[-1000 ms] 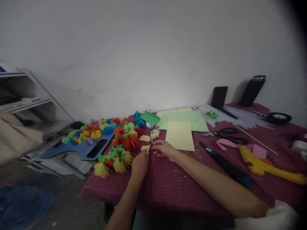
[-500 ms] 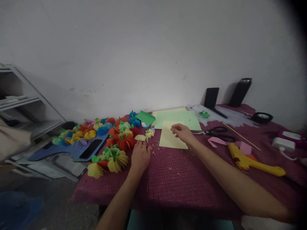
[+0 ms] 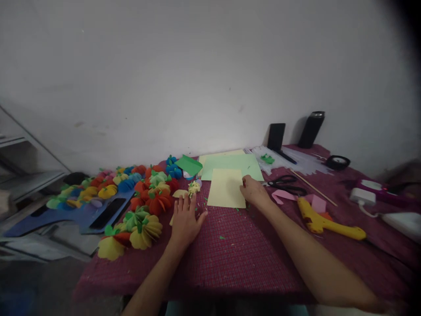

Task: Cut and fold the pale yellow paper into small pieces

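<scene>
My left hand [image 3: 185, 222] rests palm down on the table with its fingers spread. A pale yellow paper piece [image 3: 179, 193] lies at its fingertips, and another bit of yellow paper shows beside the hand. My right hand [image 3: 257, 193] has its fingers curled and closed at the right edge of a pale yellow paper sheet [image 3: 226, 188]. That sheet lies partly over a light green sheet [image 3: 230, 163]. Small yellow paper scraps [image 3: 194, 188] are heaped just beyond my left fingertips. Folded paper pumpkins [image 3: 158, 202] in several colours crowd the table left of my left hand.
Black scissors [image 3: 286, 184], pink paper strips [image 3: 284, 196] and a yellow glue gun [image 3: 329, 221] lie on the right. A wooden stick [image 3: 314, 188], a tape roll [image 3: 338, 162] and a black bottle [image 3: 312, 129] are farther back. A phone [image 3: 108, 213] lies on a blue board at left.
My right hand has moved from above the yellow sheet to its right edge, and its fingers have closed there. My left hand's fingers have spread. The camera view has shifted to the right.
</scene>
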Demonstrator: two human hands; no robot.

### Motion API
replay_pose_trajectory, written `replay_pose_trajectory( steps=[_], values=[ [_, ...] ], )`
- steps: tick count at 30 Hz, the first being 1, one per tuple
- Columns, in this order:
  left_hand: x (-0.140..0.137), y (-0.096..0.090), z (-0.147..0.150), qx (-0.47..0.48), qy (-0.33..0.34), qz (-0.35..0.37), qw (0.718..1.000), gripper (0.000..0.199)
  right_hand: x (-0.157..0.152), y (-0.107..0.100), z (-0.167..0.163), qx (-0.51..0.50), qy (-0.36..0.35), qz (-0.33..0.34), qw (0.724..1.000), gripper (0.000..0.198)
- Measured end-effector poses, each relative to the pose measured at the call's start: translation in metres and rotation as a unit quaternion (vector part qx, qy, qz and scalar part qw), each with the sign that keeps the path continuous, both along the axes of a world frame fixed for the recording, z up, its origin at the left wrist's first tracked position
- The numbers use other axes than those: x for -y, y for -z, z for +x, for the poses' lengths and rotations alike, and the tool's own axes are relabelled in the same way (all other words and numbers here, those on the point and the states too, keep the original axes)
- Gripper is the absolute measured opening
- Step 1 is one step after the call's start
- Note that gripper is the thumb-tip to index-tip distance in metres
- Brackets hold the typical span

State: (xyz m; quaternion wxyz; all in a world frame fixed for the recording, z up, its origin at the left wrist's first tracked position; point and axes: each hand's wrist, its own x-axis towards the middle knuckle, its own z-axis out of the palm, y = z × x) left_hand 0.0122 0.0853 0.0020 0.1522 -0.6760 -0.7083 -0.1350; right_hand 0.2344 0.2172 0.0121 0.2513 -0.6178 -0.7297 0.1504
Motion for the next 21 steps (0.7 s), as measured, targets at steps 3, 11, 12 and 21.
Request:
replay_pose_trajectory(
  steps=[3, 11, 12, 21],
  values=[
    [-0.010, -0.009, 0.018, 0.011, 0.085, -0.013, 0.996, 0.051, -0.003, 0.003, 0.002, 0.027, 0.009, -0.022, 0.999, 0.024],
    [-0.039, 0.012, 0.037, 0.034, 0.144, -0.073, 0.986, 0.046, -0.004, 0.009, 0.003, 0.040, 0.001, -0.039, 0.998, 0.026],
    [-0.040, 0.013, 0.035, 0.038, 0.148, -0.067, 0.986, 0.045, -0.005, 0.010, 0.003, 0.038, 0.001, -0.041, 0.998, 0.026],
    [-0.045, 0.010, 0.027, 0.145, 0.205, -0.082, 0.965, 0.034, -0.006, 0.018, -0.002, -0.065, -0.011, -0.042, 0.997, 0.053]
  ],
)
